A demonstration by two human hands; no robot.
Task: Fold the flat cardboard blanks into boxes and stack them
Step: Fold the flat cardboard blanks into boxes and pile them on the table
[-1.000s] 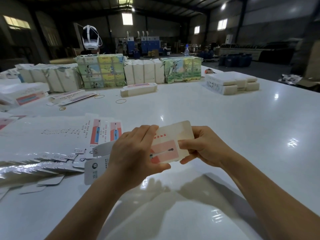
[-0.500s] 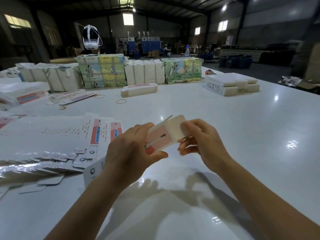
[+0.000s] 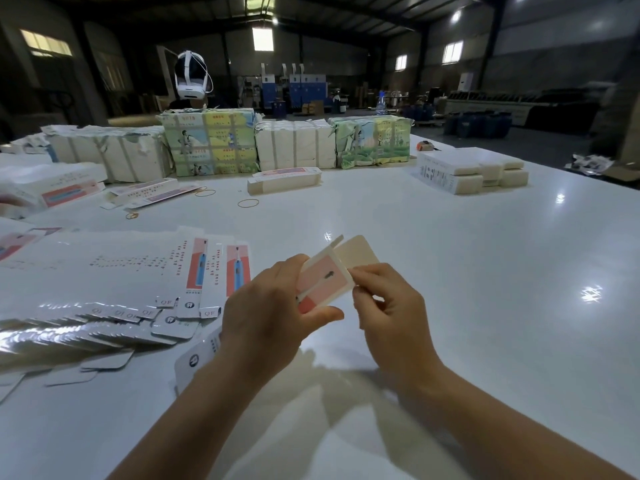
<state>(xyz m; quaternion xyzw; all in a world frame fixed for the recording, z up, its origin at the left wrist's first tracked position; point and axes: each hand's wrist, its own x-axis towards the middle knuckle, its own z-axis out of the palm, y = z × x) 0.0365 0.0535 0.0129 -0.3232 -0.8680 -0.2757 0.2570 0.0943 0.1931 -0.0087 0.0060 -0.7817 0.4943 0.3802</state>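
now carton blank (image 3: 322, 282) between fingers (image 3: 363, 271)

"QF" on blank tabs (image 3: 209, 312)

Dim warehouse (image 3: 519, 36), small bright windows (image 3: 452, 51), glossy white table (image 3: 485, 271).
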